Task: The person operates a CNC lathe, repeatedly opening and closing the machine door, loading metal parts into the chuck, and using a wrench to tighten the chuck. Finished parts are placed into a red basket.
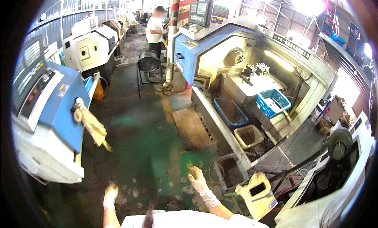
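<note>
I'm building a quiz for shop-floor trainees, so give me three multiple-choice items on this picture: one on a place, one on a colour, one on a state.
1. Where does the bright blue plastic lattice basket sit?
A. inside the open lathe enclosure
B. on the green floor
C. on the left machine

2. What colour is the plastic jerrycan at lower right?
A. red
B. pale yellow
C. black

3. What are the person's gloved hands doing?
A. gripping a wrench
B. carrying the basket
C. holding nothing

Answers: 1 A, it stands on the ledge within the machine. 2 B, its body is yellowish. 3 C, the left hand and right hand hang free over the floor.
</note>
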### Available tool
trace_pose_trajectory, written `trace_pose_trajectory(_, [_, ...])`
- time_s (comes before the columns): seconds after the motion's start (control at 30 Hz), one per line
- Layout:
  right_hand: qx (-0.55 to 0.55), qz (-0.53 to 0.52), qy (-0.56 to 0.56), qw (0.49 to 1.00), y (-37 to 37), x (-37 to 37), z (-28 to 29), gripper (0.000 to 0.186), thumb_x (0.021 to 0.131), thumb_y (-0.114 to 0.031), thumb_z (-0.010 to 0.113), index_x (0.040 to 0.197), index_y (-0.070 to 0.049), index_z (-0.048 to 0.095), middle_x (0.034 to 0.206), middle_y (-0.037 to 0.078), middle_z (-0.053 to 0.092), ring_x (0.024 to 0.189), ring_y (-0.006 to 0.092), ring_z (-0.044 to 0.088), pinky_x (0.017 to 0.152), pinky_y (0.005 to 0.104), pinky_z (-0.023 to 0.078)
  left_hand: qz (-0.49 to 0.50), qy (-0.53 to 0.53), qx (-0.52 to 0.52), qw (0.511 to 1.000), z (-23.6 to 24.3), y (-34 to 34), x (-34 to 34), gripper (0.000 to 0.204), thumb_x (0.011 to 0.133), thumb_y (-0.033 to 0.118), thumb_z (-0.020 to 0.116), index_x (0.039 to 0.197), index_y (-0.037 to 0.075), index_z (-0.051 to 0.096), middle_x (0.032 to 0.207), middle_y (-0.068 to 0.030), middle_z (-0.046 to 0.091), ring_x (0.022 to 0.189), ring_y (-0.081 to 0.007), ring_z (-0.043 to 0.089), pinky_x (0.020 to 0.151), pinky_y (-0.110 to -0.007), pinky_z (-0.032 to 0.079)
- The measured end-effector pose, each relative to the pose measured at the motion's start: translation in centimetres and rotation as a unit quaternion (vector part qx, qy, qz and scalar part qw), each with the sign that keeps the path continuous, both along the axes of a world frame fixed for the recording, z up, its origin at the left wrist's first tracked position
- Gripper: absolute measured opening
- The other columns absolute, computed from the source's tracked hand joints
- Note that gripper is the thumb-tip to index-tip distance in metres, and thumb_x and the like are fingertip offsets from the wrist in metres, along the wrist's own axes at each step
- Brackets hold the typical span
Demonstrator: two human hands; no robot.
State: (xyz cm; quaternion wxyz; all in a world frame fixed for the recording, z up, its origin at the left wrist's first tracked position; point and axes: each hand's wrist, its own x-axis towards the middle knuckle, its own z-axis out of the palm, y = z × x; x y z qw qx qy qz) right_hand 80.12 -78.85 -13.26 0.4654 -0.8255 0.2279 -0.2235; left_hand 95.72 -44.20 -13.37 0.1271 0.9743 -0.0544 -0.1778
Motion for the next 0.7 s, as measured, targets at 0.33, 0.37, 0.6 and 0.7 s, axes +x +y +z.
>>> trace_pose_trajectory(0.33, [0.012, -0.149, -0.027, 0.988, -18.3, 7.4, 2.3, 0.026, 0.068, -0.007, 0.051, 0.093, -0.001, 0.045, 0.100, 0.013, 0.042, 0.091, 0.0243, 0.043, 0.077, 0.0287, 0.035, -0.367, -0.387, -0.276, 0.800, 13.1, -42.0, 20.4, 0.053, 0.066, 0.018, 0.053, 0.112, 0.008, 0.031, 0.120, -0.0115, 0.024, 0.112, -0.0263, 0.019, 0.092, -0.038, 0.016])
trace_pose_trajectory(0.37, [-0.005, -0.146, -0.031, 0.989, -20.6, 9.2, 2.6, 0.026, 0.068, -0.007, 0.051, 0.093, -0.001, 0.045, 0.100, 0.014, 0.042, 0.092, 0.0248, 0.043, 0.077, 0.0289, 0.035, -0.380, -0.391, -0.292, 0.786, 13.9, -44.7, 20.6, 0.056, 0.066, 0.019, 0.053, 0.115, 0.009, 0.028, 0.123, -0.0107, 0.020, 0.113, -0.0261, 0.017, 0.092, -0.038, 0.015])
trace_pose_trajectory(0.6, [-0.241, -0.020, -0.112, 0.964, -34.9, 31.0, 8.3, 0.028, 0.065, -0.006, 0.054, 0.091, -0.001, 0.046, 0.099, 0.016, 0.043, 0.093, 0.0283, 0.042, 0.078, 0.0303, 0.034, -0.365, -0.444, -0.322, 0.752, 15.3, -54.8, 30.9, 0.067, 0.062, 0.021, 0.056, 0.118, 0.006, 0.021, 0.121, -0.0151, 0.022, 0.111, -0.0301, 0.020, 0.091, -0.038, 0.017])
trace_pose_trajectory(0.7, [-0.347, -0.061, 0.019, 0.936, -42.1, 37.9, 11.7, 0.023, 0.065, -0.013, 0.051, 0.084, 0.000, 0.047, 0.088, 0.018, 0.046, 0.082, 0.0306, 0.046, 0.071, 0.0349, 0.038, -0.355, -0.461, -0.363, 0.728, 15.6, -58.7, 36.3, 0.068, 0.063, 0.023, 0.057, 0.118, 0.006, 0.021, 0.121, -0.0157, 0.022, 0.111, -0.0304, 0.019, 0.091, -0.038, 0.017])
